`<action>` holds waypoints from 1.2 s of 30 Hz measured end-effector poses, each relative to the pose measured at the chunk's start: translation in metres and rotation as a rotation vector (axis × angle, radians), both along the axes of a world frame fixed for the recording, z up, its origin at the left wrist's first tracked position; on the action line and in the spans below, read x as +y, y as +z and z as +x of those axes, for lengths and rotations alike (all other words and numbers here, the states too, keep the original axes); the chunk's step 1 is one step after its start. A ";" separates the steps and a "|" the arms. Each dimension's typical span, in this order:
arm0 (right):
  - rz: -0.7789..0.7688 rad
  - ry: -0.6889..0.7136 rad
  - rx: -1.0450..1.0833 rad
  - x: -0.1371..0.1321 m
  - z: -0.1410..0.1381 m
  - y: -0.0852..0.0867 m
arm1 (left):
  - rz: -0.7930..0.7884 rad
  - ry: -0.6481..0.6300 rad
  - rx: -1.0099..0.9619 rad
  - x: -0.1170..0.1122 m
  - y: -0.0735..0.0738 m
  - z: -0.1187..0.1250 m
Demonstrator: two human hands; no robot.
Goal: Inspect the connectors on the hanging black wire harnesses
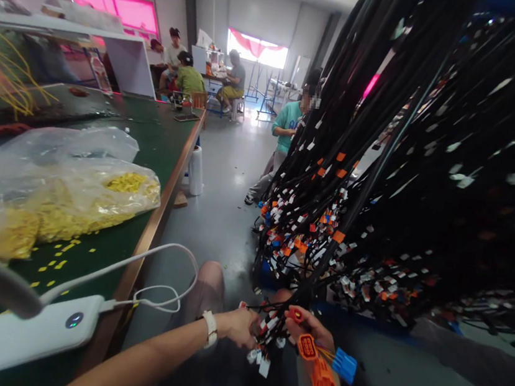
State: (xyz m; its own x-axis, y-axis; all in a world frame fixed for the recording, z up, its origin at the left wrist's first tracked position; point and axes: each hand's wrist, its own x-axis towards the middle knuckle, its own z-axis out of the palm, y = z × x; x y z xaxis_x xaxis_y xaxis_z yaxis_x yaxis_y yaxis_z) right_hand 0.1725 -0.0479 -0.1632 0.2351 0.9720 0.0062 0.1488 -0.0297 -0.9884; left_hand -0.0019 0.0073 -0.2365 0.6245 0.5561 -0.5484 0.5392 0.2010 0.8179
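Note:
A big hanging bundle of black wire harnesses (382, 171) fills the right side, its ends tipped with white and orange connectors. My left hand (241, 327), with a white watch on the wrist, is closed on the lower ends of several black wires. Just to its right, my right hand (309, 331) is closed around wires with orange connectors (313, 353) and a blue connector (345, 365) that stick out below the fingers. Both hands are low in the view, above my knees.
A green workbench (160, 143) runs along the left, bearing a clear bag of yellow parts (73, 198), a white power bank (24, 333) with its cable, and yellow wires (4, 74). A seated person in a teal shirt (287, 124) works behind the bundle; others sit farther back.

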 end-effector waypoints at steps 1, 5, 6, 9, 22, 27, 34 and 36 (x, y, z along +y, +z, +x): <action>-0.008 -0.004 -0.012 0.001 0.003 -0.003 | 0.006 -0.001 0.000 0.002 0.003 -0.002; -0.028 -0.054 -0.053 0.004 0.019 -0.012 | 0.027 0.018 -0.041 0.023 0.026 -0.016; -0.023 -0.058 -0.057 0.004 0.022 -0.014 | 0.008 0.008 -0.055 0.028 0.033 -0.020; 0.001 -0.075 -0.043 0.003 0.025 -0.017 | -0.114 0.007 -0.199 0.037 0.055 -0.027; 0.161 0.239 -0.301 0.003 0.034 -0.008 | -0.194 0.067 -0.664 0.000 0.095 -0.005; 0.170 0.323 -0.345 0.002 0.027 -0.015 | -0.220 0.153 -0.690 -0.004 0.082 0.003; 0.279 0.279 -0.313 0.000 0.024 -0.033 | -0.051 0.007 -0.484 -0.009 0.104 0.005; 0.301 0.225 -0.311 0.001 0.018 -0.028 | 0.237 -0.087 -0.242 -0.015 0.121 0.001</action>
State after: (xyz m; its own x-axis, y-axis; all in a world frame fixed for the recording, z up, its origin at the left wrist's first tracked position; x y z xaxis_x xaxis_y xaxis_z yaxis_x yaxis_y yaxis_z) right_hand 0.1908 -0.0470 -0.1917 -0.0378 0.9428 0.3311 0.4081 0.3170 -0.8561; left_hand -0.0006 -0.0078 -0.1151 0.7714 0.5891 -0.2408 0.3310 -0.0483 0.9424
